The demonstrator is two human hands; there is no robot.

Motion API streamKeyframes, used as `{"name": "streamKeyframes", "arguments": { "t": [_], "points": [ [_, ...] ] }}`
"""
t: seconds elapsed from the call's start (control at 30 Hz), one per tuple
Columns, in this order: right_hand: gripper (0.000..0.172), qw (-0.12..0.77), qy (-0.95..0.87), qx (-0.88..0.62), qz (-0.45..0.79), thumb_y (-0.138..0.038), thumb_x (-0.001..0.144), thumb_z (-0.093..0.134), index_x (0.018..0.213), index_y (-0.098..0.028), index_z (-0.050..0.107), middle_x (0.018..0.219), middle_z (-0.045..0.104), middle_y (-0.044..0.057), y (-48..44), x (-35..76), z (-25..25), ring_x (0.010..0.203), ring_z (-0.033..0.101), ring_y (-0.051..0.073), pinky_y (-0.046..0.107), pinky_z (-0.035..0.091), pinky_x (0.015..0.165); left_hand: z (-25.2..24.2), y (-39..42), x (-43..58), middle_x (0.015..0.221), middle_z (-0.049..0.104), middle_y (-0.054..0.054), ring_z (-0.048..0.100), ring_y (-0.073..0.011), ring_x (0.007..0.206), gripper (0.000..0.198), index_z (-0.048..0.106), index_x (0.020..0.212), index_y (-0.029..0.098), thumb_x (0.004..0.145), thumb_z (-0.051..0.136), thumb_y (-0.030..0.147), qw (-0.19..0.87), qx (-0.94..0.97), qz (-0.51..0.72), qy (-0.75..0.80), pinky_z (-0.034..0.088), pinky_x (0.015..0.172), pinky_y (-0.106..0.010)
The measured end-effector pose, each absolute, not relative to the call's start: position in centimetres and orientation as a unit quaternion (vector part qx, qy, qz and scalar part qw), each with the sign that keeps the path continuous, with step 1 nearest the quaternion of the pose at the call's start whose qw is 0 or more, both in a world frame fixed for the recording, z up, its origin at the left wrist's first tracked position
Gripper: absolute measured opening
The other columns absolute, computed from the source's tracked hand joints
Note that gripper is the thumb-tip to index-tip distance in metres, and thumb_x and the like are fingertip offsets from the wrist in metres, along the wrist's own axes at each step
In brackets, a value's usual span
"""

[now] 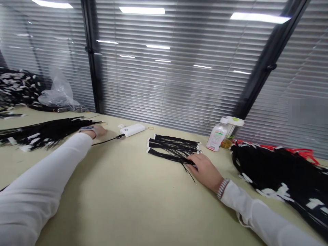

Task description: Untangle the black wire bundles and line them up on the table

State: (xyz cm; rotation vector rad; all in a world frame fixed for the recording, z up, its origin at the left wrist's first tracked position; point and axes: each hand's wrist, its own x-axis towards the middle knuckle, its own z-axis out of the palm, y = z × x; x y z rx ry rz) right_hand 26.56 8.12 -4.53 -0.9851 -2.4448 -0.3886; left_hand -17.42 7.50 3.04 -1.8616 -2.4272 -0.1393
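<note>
Head view: the desk [128, 212] carries all items. A large pile of black cables [276, 171] lies at the right; a flatter spread of black cables [61, 130] lies at the left. The left hand [101, 131] is at the right end of that spread; whether its fingers pinch a cable cannot be told.

Between the two lots, a set of short cable bundles lies on the desk. The front bundle [166, 155] is the one nearest the wearer. Its long axis runs left to right, slanting slightly, with the right end closer to the wearer. The white end [148, 150] points left; the thin wire ends point right, toward the right hand [205, 171]. The right hand's thumb and fingers [194, 158] appear to pinch the bundle near its right end.

For good handling, keep the grip light, hold the bundle parallel to its neighbours, and level the white ends. Gather the loose strands [190, 175], which stray toward the wearer and could snag.
</note>
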Motion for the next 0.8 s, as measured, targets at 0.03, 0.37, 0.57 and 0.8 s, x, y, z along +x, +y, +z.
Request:
{"name": "streamKeyframes", "arguments": {
  "t": [0.03, 0.37, 0.57, 0.8],
  "points": [
    [0.015, 0.235, -0.892, -0.359, -0.144, -0.022, 0.086, 0.05, 0.094, -0.015, 0.062, 0.09, 0.065, 0.01, 8.0, 26.5, -4.5, 0.091, 0.059, 0.023, 0.04, 0.046, 0.083, 3.3, 7.9, -16.9, 0.114, 0.057, -0.006, 0.059, -0.0223, 0.097, 0.026, 0.056, 0.111, 0.013, 0.089, 0.053, 0.027, 0.037, -0.604, -0.043, -0.795, 0.049, 0.084, -0.039],
    [0.011, 0.221, -0.888, -0.361, -0.176, -0.016, 0.088, 0.046, 0.08, -0.016, 0.054, 0.08, 0.058, 0.006, 7.7, 26.1, -4.1, 0.074, 0.056, 0.018, 0.03, 0.044, 0.069, 5.8, 7.9, -5.0, 0.105, 0.066, -0.014, 0.06, -0.0258, 0.093, 0.052, 0.064, 0.101, 0.012, 0.085, 0.038, 0.055, -0.048, -0.766, 0.013, -0.641, 0.043, 0.078, -0.032],
    [0.012, 0.217, -0.881, -0.355, -0.227, -0.016, 0.087, 0.048, 0.075, -0.018, 0.051, 0.072, 0.059, 0.005, 7.4, 26.0, -4.0, 0.069, 0.055, 0.019, 0.03, 0.039, 0.065, 4.9, 6.1, -2.3, 0.069, 0.068, -0.005, 0.058, -0.0173, 0.059, 0.031, 0.067, 0.077, 0.015, 0.072, 0.057, 0.044, -0.129, -0.827, 0.101, -0.538, 0.041, 0.058, -0.026],
    [0.016, 0.234, -0.872, -0.326, -0.28, -0.016, 0.089, 0.043, 0.077, -0.017, 0.053, 0.075, 0.058, 0.007, 7.0, 25.8, -3.6, 0.065, 0.052, 0.02, 0.031, 0.035, 0.062, 4.8, 5.5, -1.2, 0.082, 0.068, -0.007, 0.057, -0.0191, 0.067, 0.03, 0.065, 0.085, 0.016, 0.07, 0.059, 0.042, -0.094, -0.861, 0.084, -0.492, 0.039, 0.055, -0.026]
  ]
}}
